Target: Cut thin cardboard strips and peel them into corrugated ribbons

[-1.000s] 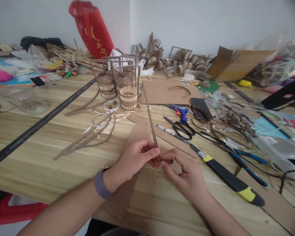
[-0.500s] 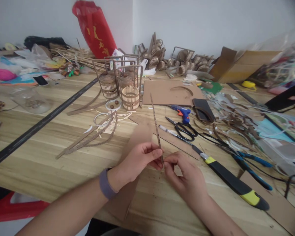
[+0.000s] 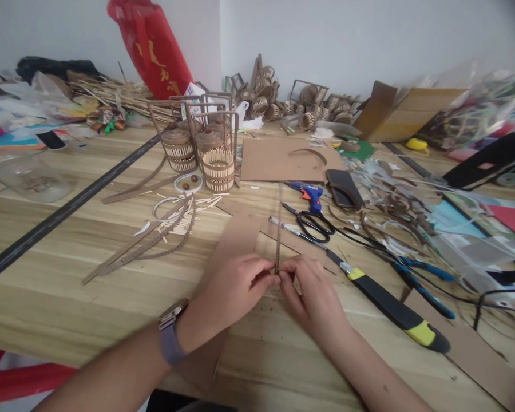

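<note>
A thin brown strip of corrugated cardboard (image 3: 278, 234) points away from me, its near end pinched between my fingertips. My left hand (image 3: 242, 284), with a watch (image 3: 173, 312) on the wrist, grips that end from the left. My right hand (image 3: 311, 288) closes on the same end from the right, the two hands almost touching. Below my left hand lies a long cardboard piece (image 3: 236, 240) on the wooden table. To the right of my hands are a utility knife (image 3: 381, 300), a pen (image 3: 296, 232) and black scissors (image 3: 311, 223).
Small stick-and-cardboard baskets (image 3: 218, 170) with tall handles stand at back left, near a ring (image 3: 168, 208) and loose sticks. A blue glue gun (image 3: 308, 194), phone (image 3: 343, 187) and pliers (image 3: 424, 286) lie right. Behind stand a red bag (image 3: 152, 51) and a cardboard box (image 3: 412, 111).
My right hand has come up against my left at the strip's near end. The strip now stands straighter in view. My left wrist has turned, showing the watch face; the whole view has shifted slightly.
</note>
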Tool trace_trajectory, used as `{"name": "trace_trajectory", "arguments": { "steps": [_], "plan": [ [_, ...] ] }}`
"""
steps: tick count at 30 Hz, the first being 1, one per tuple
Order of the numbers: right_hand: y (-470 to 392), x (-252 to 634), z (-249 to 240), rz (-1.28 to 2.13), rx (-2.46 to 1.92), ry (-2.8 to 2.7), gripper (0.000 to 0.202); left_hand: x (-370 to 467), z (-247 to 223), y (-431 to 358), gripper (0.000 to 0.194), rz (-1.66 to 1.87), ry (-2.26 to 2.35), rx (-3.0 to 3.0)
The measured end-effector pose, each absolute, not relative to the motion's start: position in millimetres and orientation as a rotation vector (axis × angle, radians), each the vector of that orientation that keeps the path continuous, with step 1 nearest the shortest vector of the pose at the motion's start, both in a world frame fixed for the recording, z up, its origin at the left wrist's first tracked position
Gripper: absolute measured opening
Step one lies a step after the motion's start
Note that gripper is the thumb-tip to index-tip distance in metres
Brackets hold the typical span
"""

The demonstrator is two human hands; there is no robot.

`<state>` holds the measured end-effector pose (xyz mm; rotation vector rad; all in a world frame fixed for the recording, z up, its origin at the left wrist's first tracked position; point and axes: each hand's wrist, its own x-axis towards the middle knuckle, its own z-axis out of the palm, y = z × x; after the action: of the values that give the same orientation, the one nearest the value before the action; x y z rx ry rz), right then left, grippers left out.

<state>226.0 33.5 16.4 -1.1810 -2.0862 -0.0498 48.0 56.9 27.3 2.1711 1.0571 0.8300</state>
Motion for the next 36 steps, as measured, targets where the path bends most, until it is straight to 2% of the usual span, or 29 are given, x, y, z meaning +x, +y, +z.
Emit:
{"name": "trace_trajectory", "arguments": {
  "steps": [12, 20, 36],
  "plan": [
    [34, 225, 15, -0.032, -1.122, -2.202, 0.014, 50, 27, 53, 0.024, 0.732, 1.132, 2.271],
    [34, 227, 14, 0.103, -1.120, -2.221, 0.015, 52, 23, 52, 0.022, 0.760, 1.083, 2.180],
    [36, 244, 47, 0.631, -0.974, -2.184, 0.017, 47, 39, 59, 0.019, 0.782, 0.686, 2.088]
  ]
}}
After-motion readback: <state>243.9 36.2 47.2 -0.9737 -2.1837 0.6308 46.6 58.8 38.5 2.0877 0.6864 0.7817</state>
